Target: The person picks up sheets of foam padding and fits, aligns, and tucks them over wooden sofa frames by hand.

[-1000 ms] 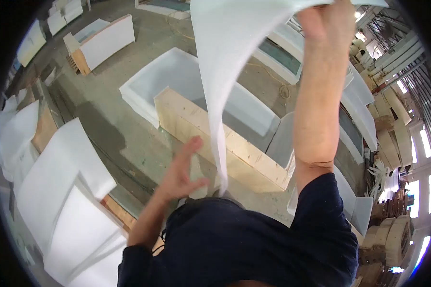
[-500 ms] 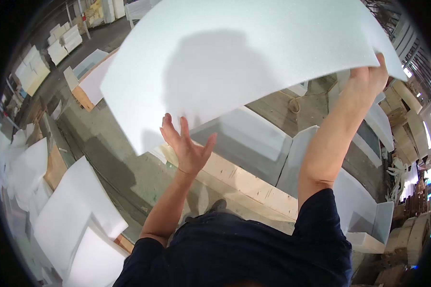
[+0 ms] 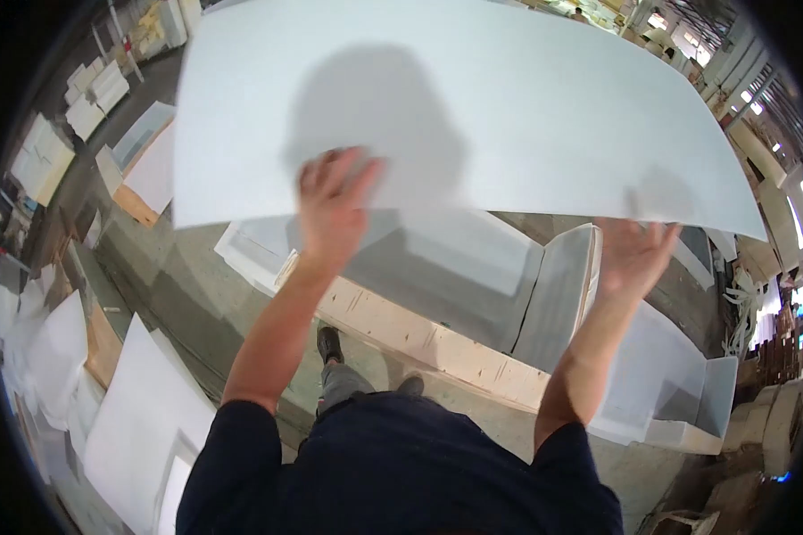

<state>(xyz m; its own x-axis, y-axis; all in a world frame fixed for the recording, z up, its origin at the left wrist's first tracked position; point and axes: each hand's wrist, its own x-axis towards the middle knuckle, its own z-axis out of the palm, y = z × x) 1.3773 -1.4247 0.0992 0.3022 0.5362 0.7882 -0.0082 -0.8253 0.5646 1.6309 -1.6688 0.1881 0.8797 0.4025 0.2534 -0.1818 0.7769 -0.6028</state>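
Note:
A large white foam sheet (image 3: 544,116) spans the upper part of the view, its near edge over a foam-lined wooden frame (image 3: 437,259) that looks like a sofa base. My left hand (image 3: 332,214) is raised against the sheet's near side, fingers apart and smeared by motion; whether it touches is unclear. At the sheet's lower right edge is my right hand (image 3: 632,259), its blurred fingers spread, not visibly closed around the foam. The shadow of a head falls on the sheet.
A bare wooden rail (image 3: 428,337) runs along the frame's near side. White foam pieces (image 3: 143,419) lie at lower left. Another foam-covered frame (image 3: 147,165) stands on the floor at left, with stacked foam blocks (image 3: 49,160) behind. Curved wooden parts (image 3: 767,428) are piled at right.
The sheet's right side has dropped and its near edge now lies almost level. My right hand has moved down and loosened from the edge. My left hand has moved up over the sheet.

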